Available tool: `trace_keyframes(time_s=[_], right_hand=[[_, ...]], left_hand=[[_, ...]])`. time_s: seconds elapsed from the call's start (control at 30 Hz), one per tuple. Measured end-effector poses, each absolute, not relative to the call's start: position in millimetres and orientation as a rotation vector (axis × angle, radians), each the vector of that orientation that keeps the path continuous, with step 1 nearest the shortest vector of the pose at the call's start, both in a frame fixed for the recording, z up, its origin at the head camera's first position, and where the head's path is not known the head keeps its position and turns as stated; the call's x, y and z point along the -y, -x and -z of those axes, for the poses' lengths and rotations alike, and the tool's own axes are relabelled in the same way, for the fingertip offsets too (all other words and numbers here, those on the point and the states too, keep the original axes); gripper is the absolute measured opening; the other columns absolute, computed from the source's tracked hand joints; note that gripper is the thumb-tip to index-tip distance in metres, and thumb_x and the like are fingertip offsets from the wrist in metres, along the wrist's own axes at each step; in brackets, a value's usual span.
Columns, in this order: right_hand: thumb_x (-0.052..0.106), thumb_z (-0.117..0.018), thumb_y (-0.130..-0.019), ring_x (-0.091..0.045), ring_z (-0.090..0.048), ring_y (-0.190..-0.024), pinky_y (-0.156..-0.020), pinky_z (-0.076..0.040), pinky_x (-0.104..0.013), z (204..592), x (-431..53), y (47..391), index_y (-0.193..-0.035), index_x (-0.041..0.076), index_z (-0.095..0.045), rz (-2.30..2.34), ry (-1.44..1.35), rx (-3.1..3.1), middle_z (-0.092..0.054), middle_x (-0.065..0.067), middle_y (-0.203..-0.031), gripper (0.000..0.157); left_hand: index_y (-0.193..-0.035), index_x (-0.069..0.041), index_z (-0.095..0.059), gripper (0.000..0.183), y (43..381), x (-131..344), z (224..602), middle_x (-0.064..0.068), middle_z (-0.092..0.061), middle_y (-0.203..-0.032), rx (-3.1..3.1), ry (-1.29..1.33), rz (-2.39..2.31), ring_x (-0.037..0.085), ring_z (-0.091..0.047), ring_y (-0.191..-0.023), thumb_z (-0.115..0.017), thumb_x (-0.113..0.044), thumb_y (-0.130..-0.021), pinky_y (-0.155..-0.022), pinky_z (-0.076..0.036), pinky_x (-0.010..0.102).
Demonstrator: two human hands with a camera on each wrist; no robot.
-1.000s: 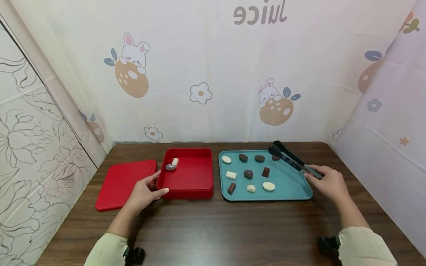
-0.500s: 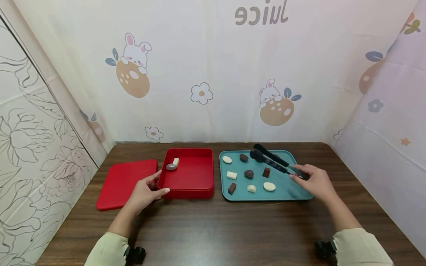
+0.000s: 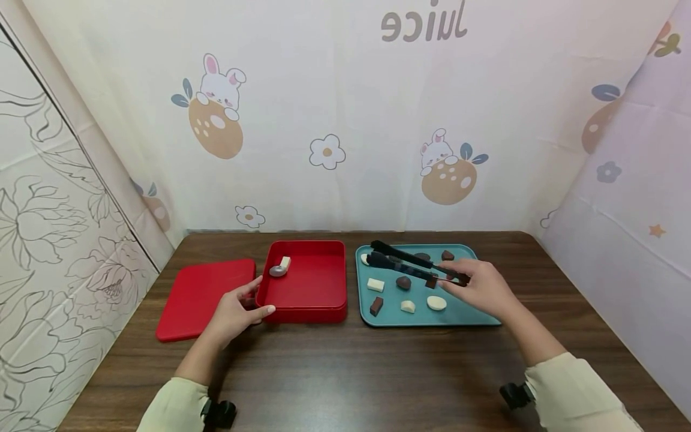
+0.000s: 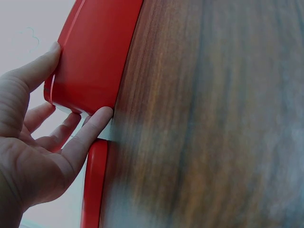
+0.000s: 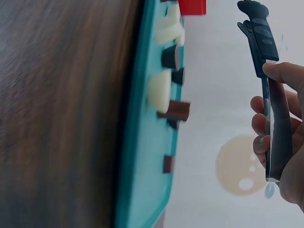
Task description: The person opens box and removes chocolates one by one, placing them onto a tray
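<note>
My left hand touches the near left corner of an open red box, its fairly straight fingers spread around the corner in the left wrist view. Inside that box lie a small white block and a shiny silver oval piece. My right hand grips black-headed tongs by their metal arms. The tong heads hang over the back left of a teal tray, by a white oval piece they partly cover. Several dark and white chocolate-like pieces lie on the tray.
A flat red lid lies on the wooden table, left of the box. The tray stands just right of the box with a narrow gap. Behind the table hangs a printed curtain.
My right hand has carried the tongs leftward across the tray, from its right end to its back left. The left hand and the box have stayed in place.
</note>
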State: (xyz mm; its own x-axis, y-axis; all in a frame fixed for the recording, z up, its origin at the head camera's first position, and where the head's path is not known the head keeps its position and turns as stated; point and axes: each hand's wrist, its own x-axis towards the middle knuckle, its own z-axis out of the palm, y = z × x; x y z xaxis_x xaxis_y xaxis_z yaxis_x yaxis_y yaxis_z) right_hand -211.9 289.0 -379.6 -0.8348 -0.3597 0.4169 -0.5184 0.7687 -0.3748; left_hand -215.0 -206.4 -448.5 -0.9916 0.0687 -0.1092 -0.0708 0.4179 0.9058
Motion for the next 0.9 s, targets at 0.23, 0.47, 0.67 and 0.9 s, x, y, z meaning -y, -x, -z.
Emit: trace_keyframes(time_s=[0.23,0.47,0.67,0.9], right_hand=[[0.016,-0.078,-0.083,-0.006,-0.047,-0.066,-0.052,-0.041,-0.023,363.4,-268.2,217.3,-0.113,0.008,-0.072,-0.607,-0.778,2.652,-0.059,0.010,-0.079,0.032],[0.017,-0.079,-0.082,-0.004,-0.046,-0.063,-0.052,-0.041,-0.023,354.9,-253.7,223.9,-0.112,0.007,-0.073,-0.560,-0.879,2.600,-0.059,0.009,-0.078,0.032],[0.019,-0.079,-0.083,-0.006,-0.051,-0.066,-0.056,-0.048,-0.024,348.2,-239.9,231.0,-0.114,0.008,-0.072,-0.546,-0.905,2.657,-0.064,0.002,-0.086,0.034],[0.021,-0.076,-0.085,-0.006,-0.049,-0.062,-0.055,-0.047,-0.026,338.0,-220.5,239.7,-0.116,0.008,-0.072,-0.527,-0.943,2.754,-0.063,0.000,-0.084,0.034]], left_hand=[[-0.151,-0.017,-0.038,0.087,215.0,206.5,448.3,0.019,-0.049,-0.139,-2.532,-0.002,-1.637,0.035,-0.052,-0.114,-0.083,-0.032,-0.078,-0.073,-0.059,0.036],[-0.151,-0.018,-0.038,0.088,215.5,206.7,449.5,0.018,-0.048,-0.140,-2.535,-0.006,-1.635,0.035,-0.052,-0.116,-0.083,-0.033,-0.077,-0.073,-0.059,0.036],[-0.151,-0.018,-0.038,0.088,215.2,207.0,449.4,0.018,-0.048,-0.140,-2.530,-0.004,-1.637,0.035,-0.051,-0.116,-0.083,-0.032,-0.078,-0.073,-0.059,0.036],[-0.151,-0.018,-0.038,0.087,215.0,206.8,448.5,0.019,-0.048,-0.139,-2.528,-0.001,-1.639,0.035,-0.051,-0.116,-0.083,-0.032,-0.078,-0.073,-0.059,0.036]])
